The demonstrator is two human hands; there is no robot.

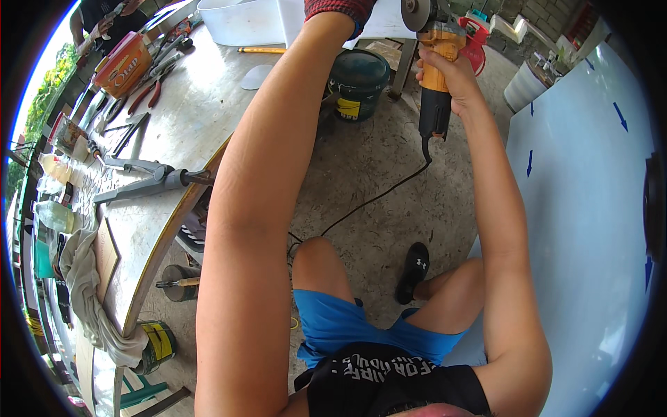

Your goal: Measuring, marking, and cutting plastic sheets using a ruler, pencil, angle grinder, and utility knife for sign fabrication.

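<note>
the right hand (460, 78) has its fingers wrapped around the body of an orange and black, stick-shaped angle grinder (435, 83), thumb lying along the orange housing. the grinder is held up near the far edge of the view, with its round grey disc (417, 12) just beyond the fingertips and its thin black cord (379, 198) trailing below the fingers toward the knees. the left hand (340, 8), in a red and black checked covering that looks like a glove, is cut off by the upper edge; its fingers are out of sight, so i cannot tell whether they are open, closed or gripping anything.

left of the gloved hand stands a white, curved-sided, smooth tub-like piece (240, 24), on a worn pale-topped table (208, 90). below that hand, and left of the grinding fingers, a dark green round plastic bucket (358, 73) sits on the floor.

the step in hand seems to be holding the tool ready, or just clear of the work: no contact at the disc is visible, and whether it spins i cannot tell. the next move probably calls for a firm right grip, the disc's angle checked, and the gloved fingers and cord kept away from it.
</note>
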